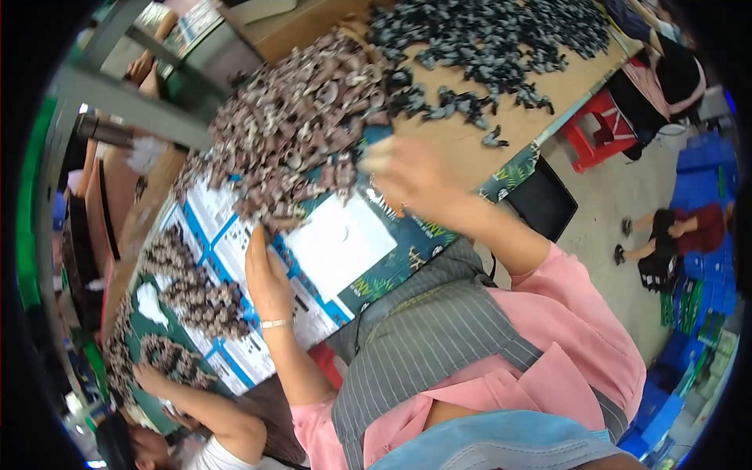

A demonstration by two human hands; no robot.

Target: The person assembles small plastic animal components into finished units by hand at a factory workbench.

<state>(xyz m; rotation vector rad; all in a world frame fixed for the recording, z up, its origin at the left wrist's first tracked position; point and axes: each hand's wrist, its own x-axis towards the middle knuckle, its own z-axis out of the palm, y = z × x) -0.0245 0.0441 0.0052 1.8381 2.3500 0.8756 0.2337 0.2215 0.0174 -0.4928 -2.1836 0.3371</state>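
My left hand (267, 274) stands edge-on at the near side of a heap of small brown moulded pieces (290, 117). Its fingers are stretched out, with no object visible in them. Motion smears my right hand (407, 178), which is over the dark green patterned sheet (395, 270) beside the heap's right edge. Whether its fingers hold a piece cannot be made out. Between my hands lies a white square sheet (342, 244) with a faint small curved mark on it. Several brown pieces sit along its far edge, near my left fingertips.
Dark grey-blue small pieces (493, 47) cover the cardboard (462, 149) at the far right. Rows of assembled brown pieces (196, 294) lie at left on blue-and-white printed sheets (227, 243). A co-worker's hand (149, 377) touches them. A red stool (599, 129) stands beyond the table's right edge.
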